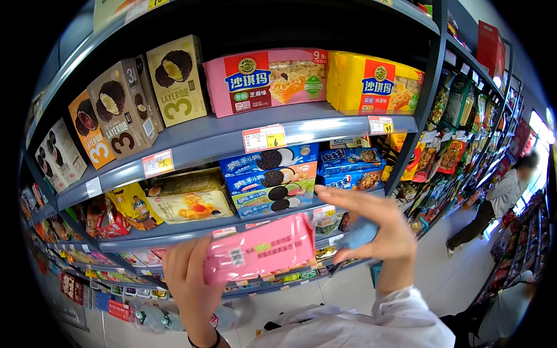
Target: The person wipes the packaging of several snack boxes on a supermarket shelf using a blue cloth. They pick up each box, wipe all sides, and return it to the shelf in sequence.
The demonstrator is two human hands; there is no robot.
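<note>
A pink plastic-wrapped snack package [261, 248] is tilted in front of the shelves, with my left hand [193, 274] gripping its left end. Printed writing and a small square code cover the side facing me. To its right, my right hand [383, 230] is raised with index finger and thumb spread, apart from the package. A blurred light-blue object [359, 235], perhaps a cloth, sits within that hand against the palm. Behind the hands are stacked Oreo biscuit boxes [274, 180] and blue cookie packs [351, 167]. A pink sachima pack [265, 82] stands on the shelf above.
The grey metal shelf [304, 124] carries a yellow sachima pack [376, 82] and several boxed cakes [176, 80]. An upright post [415, 108] stands at right. Large water bottles [150, 315] are on the floor at lower left. Two people [500, 200] [507, 304] are at right.
</note>
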